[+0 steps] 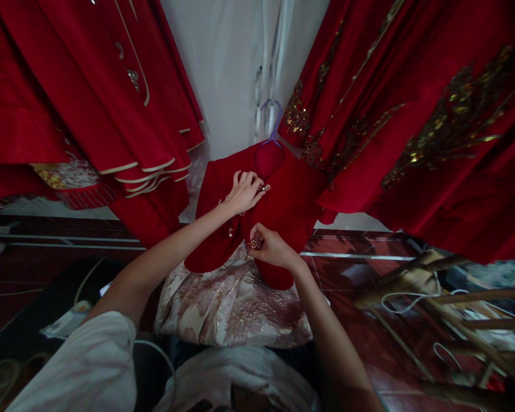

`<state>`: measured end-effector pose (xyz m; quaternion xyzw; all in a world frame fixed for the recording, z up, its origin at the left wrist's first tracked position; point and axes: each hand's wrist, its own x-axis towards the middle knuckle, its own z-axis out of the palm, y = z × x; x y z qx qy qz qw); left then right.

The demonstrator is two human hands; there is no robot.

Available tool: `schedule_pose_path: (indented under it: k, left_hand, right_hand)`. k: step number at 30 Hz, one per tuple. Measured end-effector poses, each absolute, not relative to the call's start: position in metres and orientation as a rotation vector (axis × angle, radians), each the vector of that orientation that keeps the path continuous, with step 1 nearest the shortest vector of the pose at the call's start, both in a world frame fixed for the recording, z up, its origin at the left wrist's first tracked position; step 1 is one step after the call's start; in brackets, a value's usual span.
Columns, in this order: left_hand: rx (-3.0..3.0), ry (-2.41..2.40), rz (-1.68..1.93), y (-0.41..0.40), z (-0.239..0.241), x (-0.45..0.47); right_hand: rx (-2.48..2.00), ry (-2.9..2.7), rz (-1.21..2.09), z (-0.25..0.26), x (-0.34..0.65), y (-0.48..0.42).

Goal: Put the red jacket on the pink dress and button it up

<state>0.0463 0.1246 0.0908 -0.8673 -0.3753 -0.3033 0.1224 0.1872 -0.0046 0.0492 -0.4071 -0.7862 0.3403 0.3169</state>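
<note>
Red jacket (294, 200) hangs mid-frame, its opening running top to bottom; left hand (242, 193) pinches cloth at the upper beads (265, 187), right hand (272, 247) below holds the lower beads (253, 244) in a narrow grip.

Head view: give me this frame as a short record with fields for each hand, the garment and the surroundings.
left hand: grips the red jacket front near the collar, by the upper beaded clasp
right hand: pinches the lower beaded clasp on the same front
garment: jacket hangs on a purple hanger, above a pale brocade skirt
surroundings: red robes with gold trim hang on both sides; wooden frame on floor, right
</note>
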Motion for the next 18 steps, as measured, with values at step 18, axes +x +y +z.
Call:
schedule_pose_path:
  k: [18]
  left_hand:
    - [-2.677, -0.860, -0.728, 0.127, 0.113, 0.050]
  right_hand:
    - [-1.112, -1.953, 0.693, 0.060, 0.189, 0.001]
